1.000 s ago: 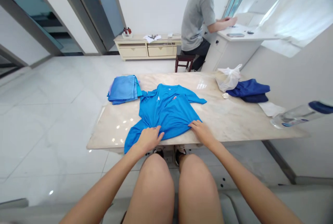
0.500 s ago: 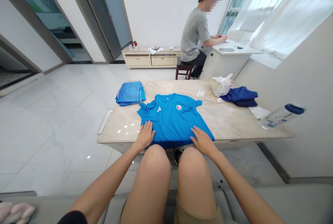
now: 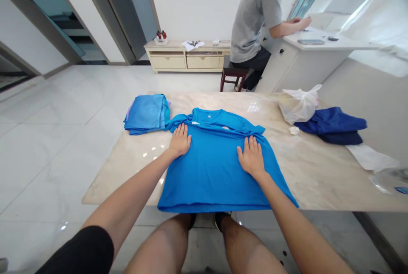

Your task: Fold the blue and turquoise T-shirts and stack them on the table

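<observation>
Counted on the surface [image 3: 121, 176]: one blue T-shirt [image 3: 212, 172], one folded blue stack [image 3: 146, 114], one navy garment [image 3: 334, 126], one white plastic bag [image 3: 299, 105], one white sheet [image 3: 371, 157], one clear bottle [image 3: 387, 180]. Also listed: one left hand [image 3: 180, 140], one right hand [image 3: 250, 157], one seated person [image 3: 255, 19].

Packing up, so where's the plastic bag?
In the head view, the white plastic bag sits at the right of the marble table, beside the navy clothes.

Got both palms down flat here, left hand [image 3: 180, 141] and right hand [image 3: 250, 157] with fingers fanned out, the right sitting a bit closer in. Left arm [image 3: 134, 193] and right arm [image 3: 293, 218] angle forward, and the pressure looks pretty light, though it's hard to tell.
</observation>
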Motion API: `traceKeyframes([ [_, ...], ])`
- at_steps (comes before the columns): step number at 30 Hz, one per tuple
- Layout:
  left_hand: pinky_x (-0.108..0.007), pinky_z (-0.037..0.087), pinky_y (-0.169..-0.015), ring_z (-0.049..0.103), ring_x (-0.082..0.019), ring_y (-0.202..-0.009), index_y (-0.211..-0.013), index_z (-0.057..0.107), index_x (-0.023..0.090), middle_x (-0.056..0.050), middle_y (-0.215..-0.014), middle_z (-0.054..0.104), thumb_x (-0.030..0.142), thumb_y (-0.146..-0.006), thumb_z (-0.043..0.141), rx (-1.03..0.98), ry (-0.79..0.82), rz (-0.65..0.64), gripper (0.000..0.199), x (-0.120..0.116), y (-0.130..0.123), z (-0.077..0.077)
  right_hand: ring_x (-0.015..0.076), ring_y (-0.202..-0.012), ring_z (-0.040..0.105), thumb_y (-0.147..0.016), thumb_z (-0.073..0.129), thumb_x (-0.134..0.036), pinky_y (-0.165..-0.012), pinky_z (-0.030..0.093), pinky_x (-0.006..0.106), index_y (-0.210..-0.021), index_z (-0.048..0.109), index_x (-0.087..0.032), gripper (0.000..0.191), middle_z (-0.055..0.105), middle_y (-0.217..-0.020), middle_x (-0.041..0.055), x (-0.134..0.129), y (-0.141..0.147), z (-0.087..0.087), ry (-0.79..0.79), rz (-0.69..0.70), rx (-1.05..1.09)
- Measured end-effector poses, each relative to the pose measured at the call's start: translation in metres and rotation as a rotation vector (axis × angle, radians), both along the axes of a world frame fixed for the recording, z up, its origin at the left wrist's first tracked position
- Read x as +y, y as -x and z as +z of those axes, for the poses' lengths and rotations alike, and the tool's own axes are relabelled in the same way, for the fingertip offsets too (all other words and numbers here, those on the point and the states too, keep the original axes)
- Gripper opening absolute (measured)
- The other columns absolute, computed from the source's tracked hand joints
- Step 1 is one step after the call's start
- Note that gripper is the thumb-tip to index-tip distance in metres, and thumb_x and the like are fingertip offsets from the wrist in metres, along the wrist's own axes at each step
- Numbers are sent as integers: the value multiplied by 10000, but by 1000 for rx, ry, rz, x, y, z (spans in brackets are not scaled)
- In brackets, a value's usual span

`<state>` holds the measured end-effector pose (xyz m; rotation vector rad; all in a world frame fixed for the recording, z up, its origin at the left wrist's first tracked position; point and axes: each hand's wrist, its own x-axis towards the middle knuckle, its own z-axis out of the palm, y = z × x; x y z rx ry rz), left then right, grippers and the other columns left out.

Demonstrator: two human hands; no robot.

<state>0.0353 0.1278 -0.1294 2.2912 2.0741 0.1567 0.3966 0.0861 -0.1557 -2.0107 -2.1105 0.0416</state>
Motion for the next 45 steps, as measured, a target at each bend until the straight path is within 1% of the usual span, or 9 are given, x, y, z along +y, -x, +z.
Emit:
traceKeyframes([
  [5,-505,189,-1422,221,-345,-1740,-1765,288,5,-202,-1862,221,422,-1149,254,22,12,5,745,89,-3,-1,395,-1729,218,-1148,216,-518,-1388,202,592,-1745,315,41,824,236,-1830,283,85,8,6,38,-70,-38],
  [9,-504,173,-1428,205,-323,-1746,-1778,275,35,-180,-1870,207,445,-1153,250,26,13,-10,747,107,-2,-2,386,-1737,184,-1152,196,-521,-1392,192,578,-1757,279,39,828,197,-1842,278,102,8,11,59,-90,-62],
  [18,-503,212,-1418,250,-331,-1734,-1762,339,53,-180,-1849,274,438,-1137,310,20,5,-28,735,-19,3,-4,346,-1732,230,-1164,217,-472,-1391,197,520,-1764,332,-32,753,236,-1840,244,-21,5,4,46,-68,-73],
  [25,-550,300,-1381,301,-394,-1707,-1707,424,0,-242,-1808,341,409,-1133,372,77,6,-104,707,-147,-5,10,364,-1712,294,-1153,357,-438,-1368,284,522,-1740,397,-32,715,274,-1823,246,-158,4,31,97,-70,-155],
  [29,-531,492,-1245,595,-403,-1516,-1525,650,45,-271,-1600,626,450,-1146,391,106,4,-233,613,-199,4,24,412,-1373,693,-1147,392,-439,-1095,568,500,-1432,742,-50,596,670,-1510,316,-218,-10,66,188,-79,-192],
  [32,-523,583,-1109,755,-368,-1268,-1397,733,132,-219,-1349,785,411,-1159,362,80,21,-276,521,-209,12,42,346,-986,814,-1161,326,-394,-906,612,446,-1099,836,-105,590,813,-1076,258,-226,-23,89,249,-131,-145],
  [35,-529,516,-1220,655,-351,-1444,-1516,662,153,-206,-1551,682,367,-1153,398,37,-31,-302,497,-196,13,49,310,-1170,781,-1135,378,-294,-999,599,406,-1308,778,-133,464,796,-1268,223,-207,-28,89,151,-52,-76],
  [41,-547,318,-1382,417,-293,-1667,-1664,552,232,-118,-1791,441,394,-1156,394,7,-9,-378,556,-146,11,29,371,-1646,426,-1148,373,-376,-1317,395,532,-1631,563,-57,610,443,-1757,235,-152,-24,27,-2,-17,-26],
  [45,-657,279,-1366,374,-380,-1681,-1707,477,123,-216,-1785,412,436,-1152,367,39,13,-39,646,-120,26,23,360,-1696,332,-1171,291,-460,-1366,303,564,-1706,482,-95,675,353,-1812,199,-139,-30,2,-54,-63,-42],
])
